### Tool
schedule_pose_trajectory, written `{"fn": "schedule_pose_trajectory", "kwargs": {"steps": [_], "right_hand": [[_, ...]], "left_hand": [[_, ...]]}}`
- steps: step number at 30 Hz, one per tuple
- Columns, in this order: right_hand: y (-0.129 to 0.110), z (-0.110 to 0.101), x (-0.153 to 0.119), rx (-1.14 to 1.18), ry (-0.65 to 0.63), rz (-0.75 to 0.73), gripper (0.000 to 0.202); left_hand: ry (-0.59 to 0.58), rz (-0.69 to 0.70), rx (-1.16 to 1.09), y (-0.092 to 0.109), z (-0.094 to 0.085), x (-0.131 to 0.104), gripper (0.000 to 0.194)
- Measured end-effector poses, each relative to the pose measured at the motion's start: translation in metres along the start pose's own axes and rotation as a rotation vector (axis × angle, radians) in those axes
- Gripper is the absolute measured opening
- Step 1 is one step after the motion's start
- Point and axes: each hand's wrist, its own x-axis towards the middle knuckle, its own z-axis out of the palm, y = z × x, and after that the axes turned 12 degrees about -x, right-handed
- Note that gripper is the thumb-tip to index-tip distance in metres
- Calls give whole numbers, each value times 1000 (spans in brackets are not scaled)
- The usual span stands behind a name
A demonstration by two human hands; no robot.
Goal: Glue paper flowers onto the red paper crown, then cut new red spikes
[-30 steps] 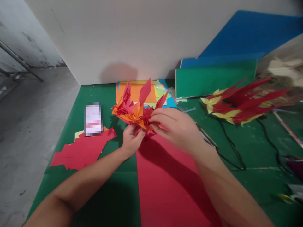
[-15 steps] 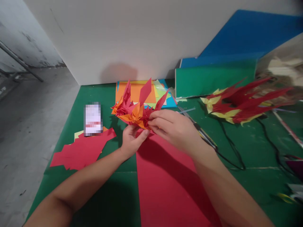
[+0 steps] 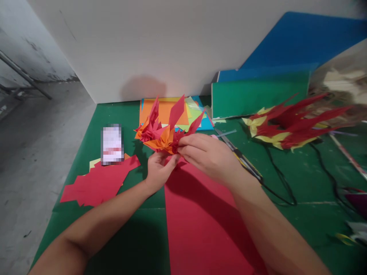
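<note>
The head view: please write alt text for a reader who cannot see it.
A person's left hand and right hand hold a spiky red and orange paper piece above a green tabletop; a flat red sheet lies below, jagged red paper at left, a spiky red and yellow paper piece at right.

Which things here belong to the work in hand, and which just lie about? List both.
Work in hand: paper flowers, held by left hand and right hand; perhaps the red sheet beneath.
Apparently just lying about: phone, green board, blue board.

Smooth, matt paper ornament point(image 3: 165, 139)
</note>
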Motion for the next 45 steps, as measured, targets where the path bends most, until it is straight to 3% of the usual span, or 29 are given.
{"fn": "schedule_pose_trajectory", "kwargs": {"steps": [17, 34, 45], "right_hand": [[1, 2, 1, 13, 34, -16, 29], [2, 4, 1, 14, 60, -32, 26], [-1, 1, 1, 15, 55, -17, 26]], "left_hand": [[30, -21, 17, -1, 0, -2, 9], [48, -14, 66, 1, 1, -3, 9], [41, 60, 122, 4, 2, -3, 6]]}}
